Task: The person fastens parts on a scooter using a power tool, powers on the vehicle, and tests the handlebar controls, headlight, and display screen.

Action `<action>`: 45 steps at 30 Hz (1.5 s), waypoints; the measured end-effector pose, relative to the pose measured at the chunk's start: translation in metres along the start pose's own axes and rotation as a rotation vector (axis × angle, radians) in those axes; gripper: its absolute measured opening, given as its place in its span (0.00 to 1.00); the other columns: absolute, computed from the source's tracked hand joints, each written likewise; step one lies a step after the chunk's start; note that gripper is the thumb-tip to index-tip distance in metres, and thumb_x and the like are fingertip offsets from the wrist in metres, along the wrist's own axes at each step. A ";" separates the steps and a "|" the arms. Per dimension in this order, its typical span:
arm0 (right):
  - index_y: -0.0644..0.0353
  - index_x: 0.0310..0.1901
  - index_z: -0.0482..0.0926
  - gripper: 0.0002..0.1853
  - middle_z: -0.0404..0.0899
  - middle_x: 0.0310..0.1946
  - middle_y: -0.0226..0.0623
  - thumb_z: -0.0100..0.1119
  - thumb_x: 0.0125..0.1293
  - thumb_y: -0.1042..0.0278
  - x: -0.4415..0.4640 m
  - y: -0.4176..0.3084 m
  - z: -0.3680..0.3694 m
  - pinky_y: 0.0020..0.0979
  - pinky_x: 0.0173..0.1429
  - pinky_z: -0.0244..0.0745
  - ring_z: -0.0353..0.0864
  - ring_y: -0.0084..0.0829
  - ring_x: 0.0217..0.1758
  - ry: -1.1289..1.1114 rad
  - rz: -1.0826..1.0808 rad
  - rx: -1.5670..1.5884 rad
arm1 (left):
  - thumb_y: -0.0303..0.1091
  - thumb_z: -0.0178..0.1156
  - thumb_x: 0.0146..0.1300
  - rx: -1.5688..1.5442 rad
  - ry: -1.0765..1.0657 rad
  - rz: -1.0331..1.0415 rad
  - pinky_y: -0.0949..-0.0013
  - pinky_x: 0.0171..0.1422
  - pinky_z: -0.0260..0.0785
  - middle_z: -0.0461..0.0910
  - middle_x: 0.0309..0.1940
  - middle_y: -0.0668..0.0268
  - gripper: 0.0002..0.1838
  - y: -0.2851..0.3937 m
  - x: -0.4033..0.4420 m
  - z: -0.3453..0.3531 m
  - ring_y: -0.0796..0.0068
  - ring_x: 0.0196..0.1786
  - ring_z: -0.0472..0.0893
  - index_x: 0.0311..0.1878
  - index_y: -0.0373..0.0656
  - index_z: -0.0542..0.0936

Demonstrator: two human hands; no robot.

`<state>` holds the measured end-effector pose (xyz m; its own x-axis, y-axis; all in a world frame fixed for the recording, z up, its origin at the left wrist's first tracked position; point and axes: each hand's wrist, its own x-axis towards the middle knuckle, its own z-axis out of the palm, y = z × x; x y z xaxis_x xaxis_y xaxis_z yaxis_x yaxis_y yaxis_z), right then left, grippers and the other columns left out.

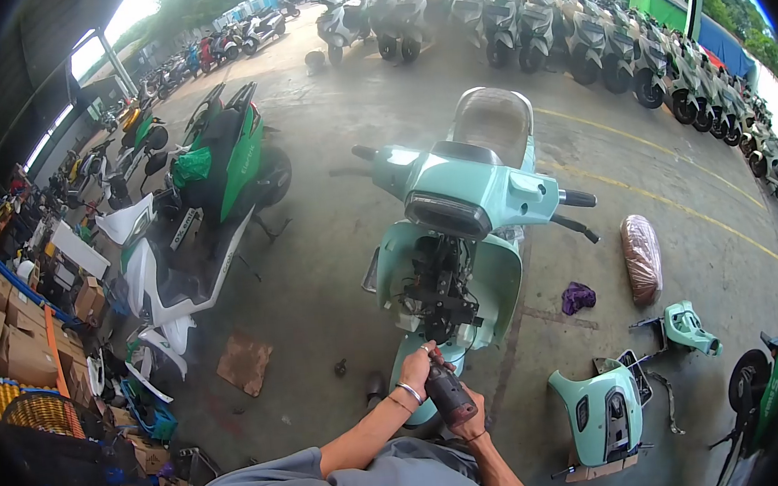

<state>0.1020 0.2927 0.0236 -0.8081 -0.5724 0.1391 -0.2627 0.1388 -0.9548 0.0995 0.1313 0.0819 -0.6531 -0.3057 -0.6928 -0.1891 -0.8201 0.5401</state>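
A dark cordless power drill (449, 393) with red parts is held low in front of the scooter. My right hand (474, 418) is closed around its lower, rear part. My left hand (416, 371), with a ring and a metal bracelet, is closed at the drill's front end; its fingertips are partly hidden. Just beyond them stands a mint-green scooter (505, 198) facing me. Its front cover is off, and black brackets and cables (445, 284) show inside. The drill's tip and the spot it meets are too small to make out.
A white and green scooter (229, 164) stands at left, near shelves with cardboard boxes (23, 344). At right, a mint-green front panel (598, 414), another mint-green part (688, 328), a wrapped seat (641, 260) and a purple bag (578, 297) lie on the floor. Rows of scooters (585, 45) stand behind.
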 end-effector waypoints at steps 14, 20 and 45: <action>0.61 0.46 0.79 0.19 0.82 0.30 0.43 0.67 0.52 0.65 -0.009 0.010 -0.015 0.34 0.39 0.76 0.83 0.44 0.31 -0.022 0.003 -0.050 | 0.40 0.56 0.70 0.003 0.023 -0.046 0.46 0.36 0.79 0.72 0.22 0.64 0.14 -0.009 0.001 0.015 0.53 0.29 0.83 0.31 0.46 0.67; 0.54 0.66 0.65 0.41 0.82 0.39 0.49 0.69 0.47 0.61 -0.024 0.010 -0.023 0.45 0.45 0.76 0.84 0.53 0.42 0.118 0.115 0.047 | 0.49 0.53 0.74 0.142 -0.054 -0.033 0.58 0.41 0.77 0.78 0.29 0.63 0.16 -0.032 -0.015 0.033 0.64 0.35 0.81 0.37 0.47 0.72; 0.59 0.66 0.63 0.46 0.76 0.57 0.57 0.75 0.44 0.67 -0.142 0.164 -0.098 0.46 0.58 0.77 0.79 0.55 0.59 0.627 0.958 0.094 | 0.34 0.66 0.61 1.192 -0.679 -0.233 0.61 0.64 0.69 0.78 0.55 0.50 0.27 -0.292 0.104 0.036 0.60 0.58 0.79 0.60 0.30 0.72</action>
<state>0.1224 0.4758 -0.1272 -0.7823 0.2428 -0.5737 0.6206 0.2243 -0.7513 0.0604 0.3570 -0.1306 -0.6798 0.3534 -0.6427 -0.6213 0.1882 0.7606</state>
